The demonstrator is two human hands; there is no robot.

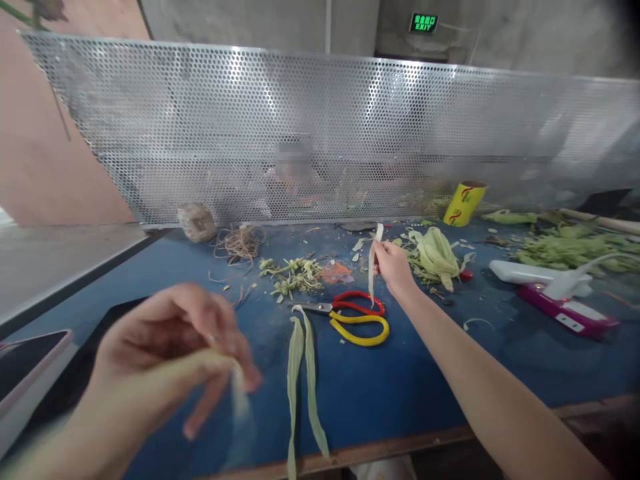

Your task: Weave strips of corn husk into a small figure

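My left hand (175, 360), smeared by motion, pinches the top of a pale husk strip (241, 407) that hangs down over the table. Farther off, my right hand (393, 267) is closed on another husk strip (371, 270), its lower end reaching the scissors. Those scissors (357, 317), with one red and one yellow handle, lie between my hands, blades pointing left. Two long green-white husk strips (303, 373) lie side by side below the blades, their lower ends at the table's front edge.
Behind the scissors are knotted husk pieces (295, 275) and a brown string tangle (240, 243). A husk bundle (435, 257), yellow roll (465, 203) and purple power strip (567, 310) are right. A perforated metal screen (320, 127) borders the back; a phone (33, 367) lies left.
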